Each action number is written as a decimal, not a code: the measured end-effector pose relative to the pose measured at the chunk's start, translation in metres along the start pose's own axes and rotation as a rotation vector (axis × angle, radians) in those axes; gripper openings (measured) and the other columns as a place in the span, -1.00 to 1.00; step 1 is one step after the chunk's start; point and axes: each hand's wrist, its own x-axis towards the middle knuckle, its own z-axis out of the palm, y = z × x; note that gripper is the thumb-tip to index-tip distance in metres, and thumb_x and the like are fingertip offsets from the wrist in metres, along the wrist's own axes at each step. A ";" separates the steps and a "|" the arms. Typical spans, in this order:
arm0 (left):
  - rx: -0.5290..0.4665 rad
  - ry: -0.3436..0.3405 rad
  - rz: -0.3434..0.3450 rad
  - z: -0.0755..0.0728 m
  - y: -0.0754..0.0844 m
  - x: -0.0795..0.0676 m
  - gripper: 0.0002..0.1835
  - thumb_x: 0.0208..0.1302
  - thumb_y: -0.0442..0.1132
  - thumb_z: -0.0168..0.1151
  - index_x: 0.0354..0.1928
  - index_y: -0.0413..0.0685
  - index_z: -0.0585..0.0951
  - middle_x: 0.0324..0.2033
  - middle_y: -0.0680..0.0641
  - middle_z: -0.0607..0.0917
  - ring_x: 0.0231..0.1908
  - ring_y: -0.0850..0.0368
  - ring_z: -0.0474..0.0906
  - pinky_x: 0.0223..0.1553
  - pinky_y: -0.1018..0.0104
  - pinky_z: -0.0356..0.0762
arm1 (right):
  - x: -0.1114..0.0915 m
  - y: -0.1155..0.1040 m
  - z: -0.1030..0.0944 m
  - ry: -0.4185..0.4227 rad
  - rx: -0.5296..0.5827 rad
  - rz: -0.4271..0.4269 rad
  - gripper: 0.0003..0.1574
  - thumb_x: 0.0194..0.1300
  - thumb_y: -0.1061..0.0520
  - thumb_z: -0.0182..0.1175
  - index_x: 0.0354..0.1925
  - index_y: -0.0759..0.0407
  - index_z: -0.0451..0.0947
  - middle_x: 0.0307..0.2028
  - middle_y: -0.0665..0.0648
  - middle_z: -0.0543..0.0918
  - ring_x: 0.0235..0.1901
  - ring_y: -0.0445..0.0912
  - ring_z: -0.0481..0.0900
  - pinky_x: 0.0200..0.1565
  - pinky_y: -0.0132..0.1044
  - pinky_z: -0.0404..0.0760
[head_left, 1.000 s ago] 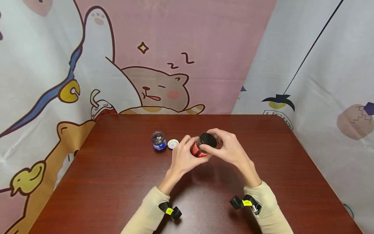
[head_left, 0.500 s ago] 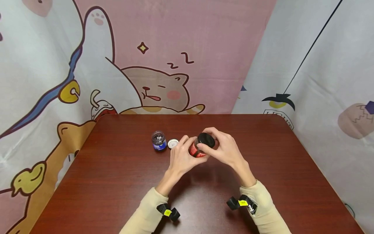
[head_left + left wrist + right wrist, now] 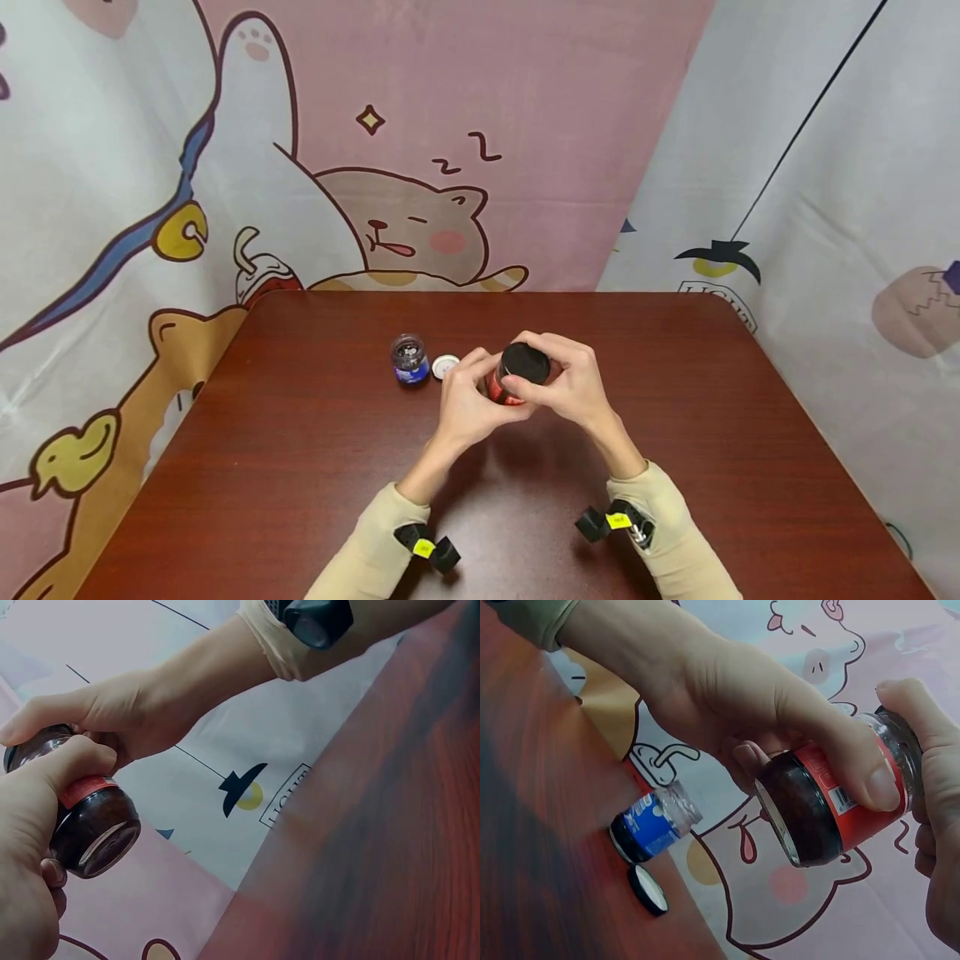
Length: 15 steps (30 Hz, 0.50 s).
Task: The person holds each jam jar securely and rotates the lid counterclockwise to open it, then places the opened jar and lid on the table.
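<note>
Above the table, a glass jar (image 3: pixel 814 802) with a red label, dark contents and a black lid (image 3: pixel 525 362) is held tilted between both hands. My left hand (image 3: pixel 468 400) grips the jar's body, its thumb across the red label in the right wrist view. My right hand (image 3: pixel 566 383) grips the black lid, thumb on the near side and fingers round the far side. In the left wrist view, the jar's dark base (image 3: pixel 101 836) shows below the left hand's fingers. Behind the left hand, a blue-labelled jar (image 3: pixel 410 360) stands uncapped, its white-lined lid (image 3: pixel 446 367) lying beside it.
Under the hands lies a reddish-brown wooden table (image 3: pixel 300 467). Cartoon-printed cloth (image 3: pixel 570 150) hangs behind and at both sides of it. Each sleeve carries a small black camera, such as the left wrist camera (image 3: pixel 427 548).
The right hand has shifted left with the black lid, and its fingers now reach further round the lid's far side. The left hand still grips the jar. The blue-labelled jar stays put.
</note>
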 end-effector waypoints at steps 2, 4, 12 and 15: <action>-0.027 0.000 0.000 -0.001 0.002 0.000 -0.50 -0.32 -0.14 0.72 -0.19 -0.01 0.78 -0.55 0.10 0.50 -0.59 0.33 0.32 -0.59 0.50 0.28 | 0.002 -0.004 0.001 0.002 0.032 -0.010 -0.60 -0.04 0.25 0.54 -0.21 0.39 0.67 -0.44 0.17 0.65 -0.48 -0.12 0.49 -0.48 -0.44 0.45; -0.048 -0.004 0.000 -0.003 0.003 0.001 -0.51 -0.35 -0.15 0.72 -0.23 0.00 0.78 -0.56 0.09 0.50 -0.60 0.33 0.31 -0.60 0.49 0.27 | -0.001 0.004 0.002 0.000 0.069 -0.007 -0.58 -0.06 0.26 0.56 -0.19 0.37 0.68 -0.41 0.16 0.67 -0.46 -0.13 0.52 -0.45 -0.45 0.49; -0.163 -0.070 -0.036 -0.008 0.004 0.001 -0.60 -0.36 -0.19 0.74 -0.37 0.02 0.75 -0.55 0.11 0.47 -0.59 0.26 0.31 -0.62 0.41 0.25 | -0.008 0.017 0.007 -0.029 0.281 0.052 -0.56 0.00 0.26 0.57 -0.13 0.36 0.67 -0.35 0.20 0.69 -0.42 -0.08 0.60 -0.45 -0.37 0.60; -0.218 -0.097 -0.050 -0.010 0.004 0.000 -0.63 -0.34 -0.22 0.74 -0.40 0.01 0.74 -0.55 0.09 0.46 -0.58 0.24 0.30 -0.62 0.41 0.25 | -0.007 0.015 0.009 -0.042 0.339 0.067 -0.56 0.03 0.25 0.56 -0.13 0.39 0.65 -0.35 0.22 0.68 -0.44 -0.08 0.59 -0.47 -0.35 0.60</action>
